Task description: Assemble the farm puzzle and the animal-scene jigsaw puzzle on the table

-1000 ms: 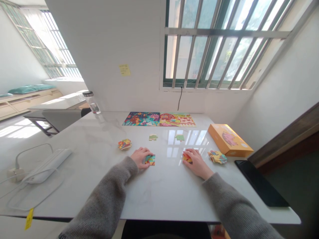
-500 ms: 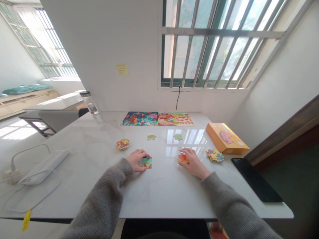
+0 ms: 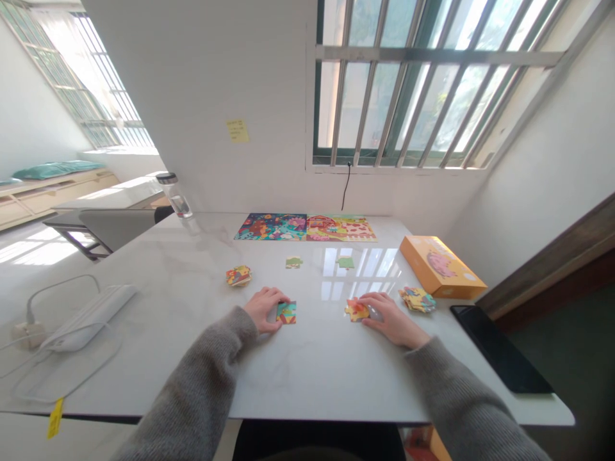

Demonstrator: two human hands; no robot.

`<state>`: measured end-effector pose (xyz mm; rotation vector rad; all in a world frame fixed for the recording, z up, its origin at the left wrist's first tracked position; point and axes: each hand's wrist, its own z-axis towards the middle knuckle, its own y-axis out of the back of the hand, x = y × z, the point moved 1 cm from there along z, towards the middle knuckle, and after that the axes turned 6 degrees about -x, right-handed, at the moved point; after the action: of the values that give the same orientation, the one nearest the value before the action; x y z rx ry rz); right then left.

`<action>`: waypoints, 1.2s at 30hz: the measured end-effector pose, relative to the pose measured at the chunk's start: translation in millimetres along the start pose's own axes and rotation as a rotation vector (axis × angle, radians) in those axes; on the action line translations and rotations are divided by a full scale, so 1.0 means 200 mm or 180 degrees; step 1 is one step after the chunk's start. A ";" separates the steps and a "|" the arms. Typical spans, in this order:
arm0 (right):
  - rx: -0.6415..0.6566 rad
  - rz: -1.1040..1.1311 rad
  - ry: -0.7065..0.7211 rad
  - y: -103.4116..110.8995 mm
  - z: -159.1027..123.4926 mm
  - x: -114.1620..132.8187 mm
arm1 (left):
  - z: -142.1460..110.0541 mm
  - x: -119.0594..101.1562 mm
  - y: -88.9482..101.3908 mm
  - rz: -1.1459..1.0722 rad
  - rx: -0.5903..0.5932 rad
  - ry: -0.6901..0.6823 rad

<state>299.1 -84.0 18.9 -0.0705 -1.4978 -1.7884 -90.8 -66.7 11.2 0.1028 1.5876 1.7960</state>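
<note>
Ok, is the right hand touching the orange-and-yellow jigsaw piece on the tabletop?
Touching. The head view shows the right hand with its fingers against the right edge of the orange-and-yellow jigsaw piece, with no tabletop showing between them.

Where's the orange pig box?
In the head view, the orange box sits at the right of the table, beyond a pile of puzzle pieces near the right hand.

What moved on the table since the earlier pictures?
The right hand slid rightward, so more of the orange jigsaw pieces shows, and its fingertips still touch them. The left hand stayed beside the teal jigsaw piece. The orange box and two picture puzzles stayed put.
</note>
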 end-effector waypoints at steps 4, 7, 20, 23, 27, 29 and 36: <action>-0.0007 -0.0031 0.0006 0.00 0.00 0.00 | 0.00 -0.02 0.00 -0.0038 -0.0005 -0.0039; -0.0142 -0.0062 -0.0021 -0.01 0.00 0.02 | 0.00 -0.05 0.03 -0.0222 -0.0176 -0.0158; -0.0514 0.0093 0.0040 -0.03 0.01 0.08 | -0.15 0.51 0.26 0.0773 -0.1854 0.1266; -0.0490 0.0142 0.0043 -0.04 0.02 0.08 | -0.18 0.58 0.25 0.0707 -0.1838 0.1376; -0.0533 0.0258 -0.0011 -0.04 0.02 0.08 | -0.19 0.59 0.25 0.0681 -0.1738 0.1436; -0.0552 0.0329 -0.0055 -0.04 0.02 0.08 | -0.19 0.57 0.26 0.0725 -0.1753 0.1411; -0.0703 0.0410 -0.0062 -0.01 0.02 0.09 | -0.18 0.47 0.31 0.0750 -0.2072 0.1097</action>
<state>284.2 -90.1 26.2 -0.2889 -1.2738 -1.8453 -205.6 -42.8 20.3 -0.3548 1.1569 2.5366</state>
